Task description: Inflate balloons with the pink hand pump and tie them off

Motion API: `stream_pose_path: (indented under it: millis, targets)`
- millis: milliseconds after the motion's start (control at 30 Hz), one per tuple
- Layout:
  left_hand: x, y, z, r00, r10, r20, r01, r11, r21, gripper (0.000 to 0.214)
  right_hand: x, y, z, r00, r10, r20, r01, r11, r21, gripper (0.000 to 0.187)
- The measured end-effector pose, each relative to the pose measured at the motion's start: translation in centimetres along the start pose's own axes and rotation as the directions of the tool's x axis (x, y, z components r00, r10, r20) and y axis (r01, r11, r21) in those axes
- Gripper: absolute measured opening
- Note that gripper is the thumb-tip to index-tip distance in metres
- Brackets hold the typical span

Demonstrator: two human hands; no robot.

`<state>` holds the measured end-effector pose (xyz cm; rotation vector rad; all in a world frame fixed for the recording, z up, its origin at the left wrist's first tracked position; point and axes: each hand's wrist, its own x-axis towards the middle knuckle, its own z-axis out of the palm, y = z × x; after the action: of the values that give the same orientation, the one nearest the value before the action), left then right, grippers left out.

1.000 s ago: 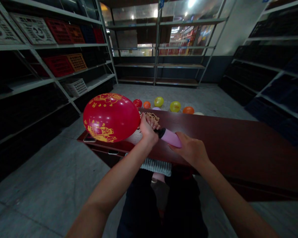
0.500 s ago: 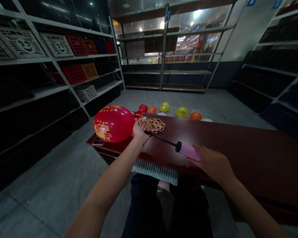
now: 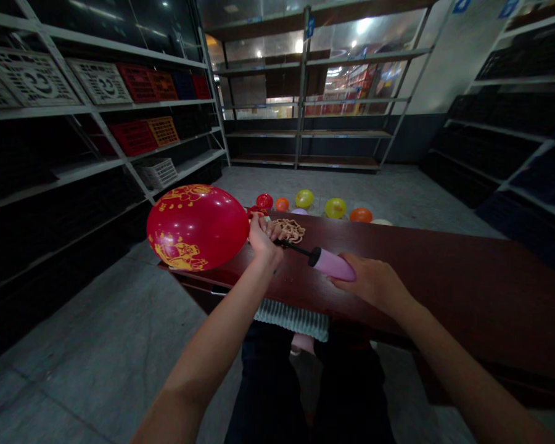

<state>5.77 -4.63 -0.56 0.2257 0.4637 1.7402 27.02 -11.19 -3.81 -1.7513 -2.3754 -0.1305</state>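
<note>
A large red balloon [image 3: 203,225] with yellow printed figures swells out to the left of my left hand [image 3: 264,239]. The fingers of that hand are closed where the balloon's neck meets the front end of a balloon pump; the neck itself is hidden by them. My right hand [image 3: 367,279] is wrapped round the back of the pink pump barrel [image 3: 332,264]. A black rod joins the barrel to the part in my left hand. Just behind the left hand, a bundle of beige rope-like loops [image 3: 292,230] lies on the dark red table [image 3: 398,265].
Beyond the table, yellow balloons [image 3: 335,208], an orange balloon [image 3: 361,214] and several others lie on the floor. Shelves with crates [image 3: 141,137] stand at the left, and a tall rack [image 3: 300,132] at the back. A grey ribbed cushion [image 3: 293,317] rests at the table's near edge.
The red balloon has grown larger. My right hand has pushed the pink barrel left toward my left hand, so less of the black rod shows.
</note>
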Motion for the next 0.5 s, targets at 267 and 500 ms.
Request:
stream_pose_path:
  millis: [267,500]
  targets:
    - [-2.4,-2.9,1.1,0.998,-0.035,0.057,0.033,0.999,0.038,0.048,0.5,-1.9,-0.7,0.999,0.002,-0.044,-0.004,0.999,-0.039,0.051]
    - [0.6,-4.1,-1.0,0.995,-0.091,-0.050,0.092,0.996,0.021,0.045,-0.2,-0.6,2.6,0.980,-0.038,-0.193,0.012,0.991,-0.133,0.044]
